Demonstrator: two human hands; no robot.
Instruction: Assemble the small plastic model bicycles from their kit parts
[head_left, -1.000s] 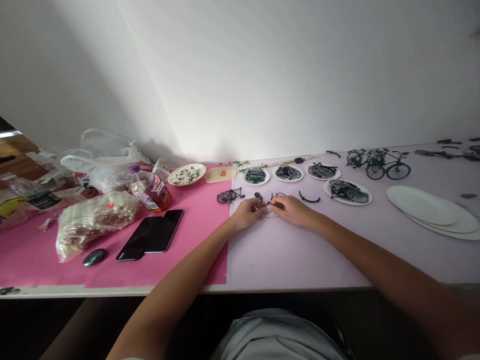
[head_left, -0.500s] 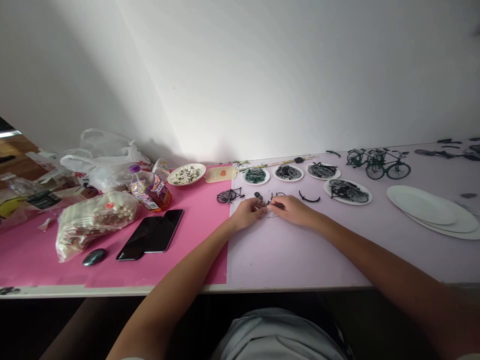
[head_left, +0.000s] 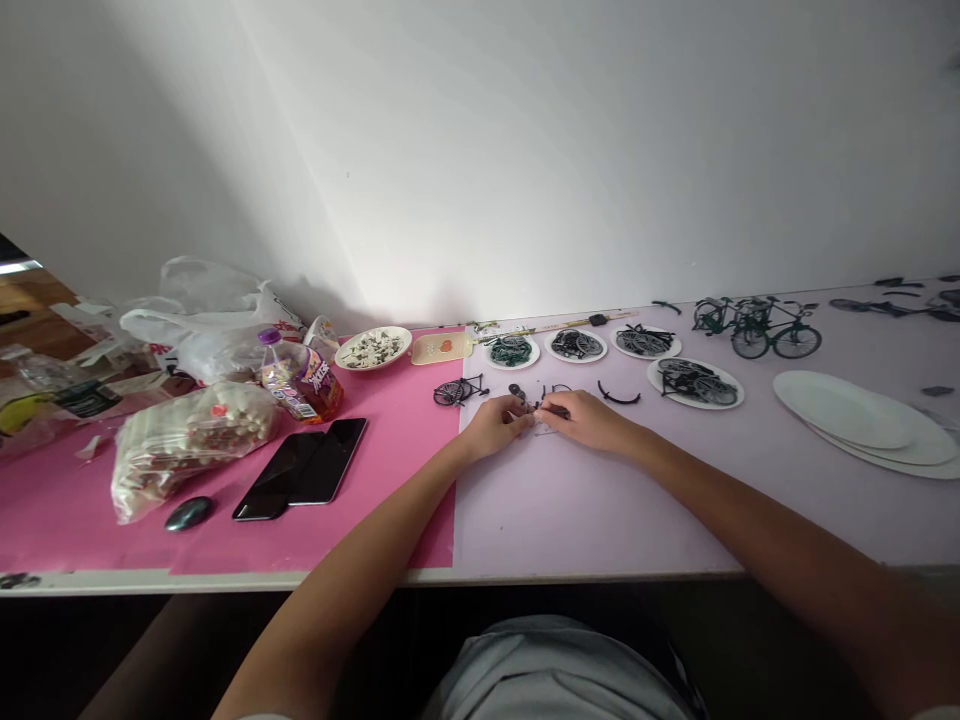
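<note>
My left hand [head_left: 496, 424] and my right hand [head_left: 585, 418] meet fingertip to fingertip low over the lilac tabletop. Both are closed in a pinch; whatever lies between the fingers is too small and covered to name. Small dark parts show just behind the fingers, among them a round black piece [head_left: 514, 390] and a thin curved piece [head_left: 556, 390]. A partly built black toy bicycle frame with a wheel [head_left: 457, 391] lies left of my left hand. A black curved strip [head_left: 619, 396] lies beyond my right hand.
Small plates of green parts [head_left: 511, 364], black parts [head_left: 576, 358] and wheels [head_left: 697, 396] line the back. Green toy bicycles [head_left: 776, 340] stand at right, near stacked white plates [head_left: 847, 418]. Phones [head_left: 328, 470], a bottle [head_left: 301, 388] and a filled plastic bag [head_left: 191, 440] lie left.
</note>
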